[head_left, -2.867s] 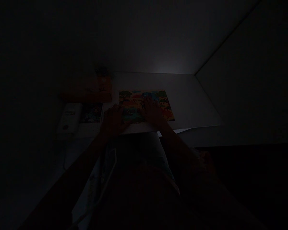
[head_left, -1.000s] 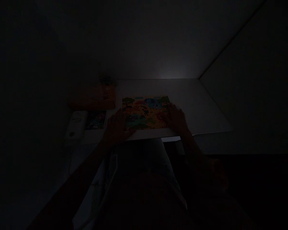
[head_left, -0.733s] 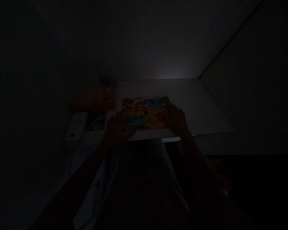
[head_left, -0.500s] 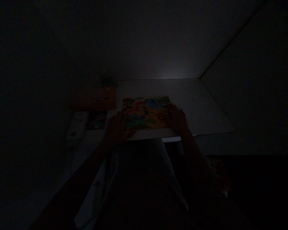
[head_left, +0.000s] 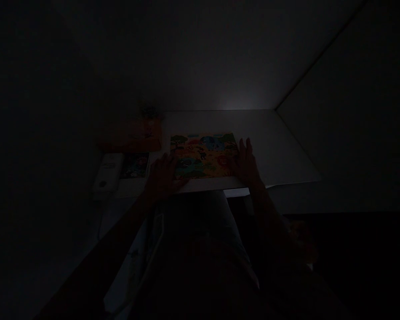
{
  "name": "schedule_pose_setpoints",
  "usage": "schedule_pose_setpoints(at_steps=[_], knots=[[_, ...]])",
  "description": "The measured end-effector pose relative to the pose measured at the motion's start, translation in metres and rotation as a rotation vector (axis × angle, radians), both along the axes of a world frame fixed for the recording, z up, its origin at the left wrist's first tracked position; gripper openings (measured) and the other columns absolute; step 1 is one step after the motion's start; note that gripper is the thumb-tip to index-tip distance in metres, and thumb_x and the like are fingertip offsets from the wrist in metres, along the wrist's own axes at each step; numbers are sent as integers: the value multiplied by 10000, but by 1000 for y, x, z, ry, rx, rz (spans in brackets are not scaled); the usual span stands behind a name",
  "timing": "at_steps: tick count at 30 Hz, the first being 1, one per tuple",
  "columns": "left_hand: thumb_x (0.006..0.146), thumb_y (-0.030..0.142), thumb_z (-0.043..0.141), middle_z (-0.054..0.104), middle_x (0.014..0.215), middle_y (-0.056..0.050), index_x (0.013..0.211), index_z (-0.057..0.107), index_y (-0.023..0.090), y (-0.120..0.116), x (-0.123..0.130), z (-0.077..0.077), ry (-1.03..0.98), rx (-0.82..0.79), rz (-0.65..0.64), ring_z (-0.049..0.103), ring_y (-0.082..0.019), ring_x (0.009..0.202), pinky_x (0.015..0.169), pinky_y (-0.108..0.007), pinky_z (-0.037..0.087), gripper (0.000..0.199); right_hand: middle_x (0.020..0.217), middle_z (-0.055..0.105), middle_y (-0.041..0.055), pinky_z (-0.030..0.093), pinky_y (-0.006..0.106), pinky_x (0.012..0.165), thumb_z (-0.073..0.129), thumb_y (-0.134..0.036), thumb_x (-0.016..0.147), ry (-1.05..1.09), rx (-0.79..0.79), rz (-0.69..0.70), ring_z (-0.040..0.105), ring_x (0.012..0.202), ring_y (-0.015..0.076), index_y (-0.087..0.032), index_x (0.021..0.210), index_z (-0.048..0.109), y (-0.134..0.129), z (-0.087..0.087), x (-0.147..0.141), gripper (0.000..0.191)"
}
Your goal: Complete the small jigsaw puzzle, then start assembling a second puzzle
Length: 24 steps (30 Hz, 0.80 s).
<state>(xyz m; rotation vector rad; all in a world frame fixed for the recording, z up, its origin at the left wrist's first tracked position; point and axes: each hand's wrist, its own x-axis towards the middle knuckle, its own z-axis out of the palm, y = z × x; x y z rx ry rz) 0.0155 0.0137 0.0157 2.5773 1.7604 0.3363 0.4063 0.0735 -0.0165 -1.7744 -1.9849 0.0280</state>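
In very dim light, a colourful picture (head_left: 202,155) with animals and trees, perhaps a jigsaw puzzle, lies flat on a white table (head_left: 270,151). My left hand (head_left: 163,175) rests at its left edge, fingers extended and thumb along the lower left corner. At the right edge is my right hand (head_left: 245,164), open, with its fingers stretched away from me and the thumb side over the picture's border. Neither hand grasps anything that I can see.
An orange box (head_left: 133,135) stands at the back left of the table. In front of it are a white box (head_left: 108,173) with dark print and a dark picture card (head_left: 135,165). A pale wall (head_left: 203,66) rises behind the table.
My right hand's fingers have lifted off the picture's right edge and now spread straighter and farther away from me. The left hand and the picture stay about where they were.
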Motion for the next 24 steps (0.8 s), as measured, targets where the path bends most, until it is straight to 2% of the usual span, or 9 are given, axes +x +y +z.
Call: schedule_pose_setpoints(at_steps=[1,3,7,9,12,14,18,20,24], knots=[[1117,786,580,437,1901,-260,1821,425,126,0,0,1,2,-1,5,370,-492,1785,1414,-682,337,977,1999,150,302,471,646,1379,414,-714,1160,5,5,-5,320,1832,428,-56,1911,175,0,1,-1,1026],[1118,800,573,388,1924,-268,1852,353,104,-1,1,3,-17,10,1,381,-481,1780,1413,-662,342,1035,1984,242,288,446,651,1396,397,-701,1171,-11,-19,15,365,1811,422,-78,1915,178,-1,4,-2,994],[1113,788,596,285,1968,-261,1907,209,131,-2,1,5,-70,40,-17,387,-450,1782,1420,-628,342,1101,1911,469,194,383,697,1420,342,-634,1207,-110,-99,75,458,1753,419,-229,1878,379,-2,8,-2,785],[1106,787,607,310,1955,-275,1911,200,125,-2,2,5,-68,33,-5,385,-457,1783,1423,-639,333,1119,1944,402,210,397,708,1403,362,-669,1202,-118,-86,66,427,1769,441,-231,1879,377,-3,7,-2,807],[1110,780,601,414,1911,-268,1888,312,124,-1,2,4,-28,-17,18,372,-484,1786,1429,-667,313,1058,1993,221,277,444,709,1364,414,-780,1166,-70,-25,26,364,1800,472,-168,1930,197,-4,5,-2,1002],[1117,761,599,447,1905,-227,1870,387,165,0,2,3,-8,-41,13,352,-492,1794,1434,-685,300,983,1990,208,294,455,704,1356,418,-804,1158,-59,-16,23,373,1794,472,-143,1939,127,-4,4,-2,1063],[1102,779,621,286,1975,-235,1923,202,142,1,0,2,-60,8,-8,363,-459,1794,1426,-644,342,1120,1930,427,211,395,672,1414,390,-713,1197,-120,-96,94,465,1738,419,-190,1891,358,-2,8,-1,870],[1104,784,619,233,1988,-246,1927,142,129,1,-1,2,-76,24,-14,364,-443,1798,1427,-623,348,1155,1921,459,173,377,660,1430,375,-688,1209,-148,-113,114,463,1741,399,-223,1859,438,-2,10,-1,801],[1122,754,599,417,1927,-208,1864,399,185,1,-1,0,-23,-19,-6,345,-478,1802,1435,-684,302,956,1969,346,213,410,700,1392,337,-781,1185,-104,-90,59,438,1758,443,-210,1926,252,-3,8,-2,940]])
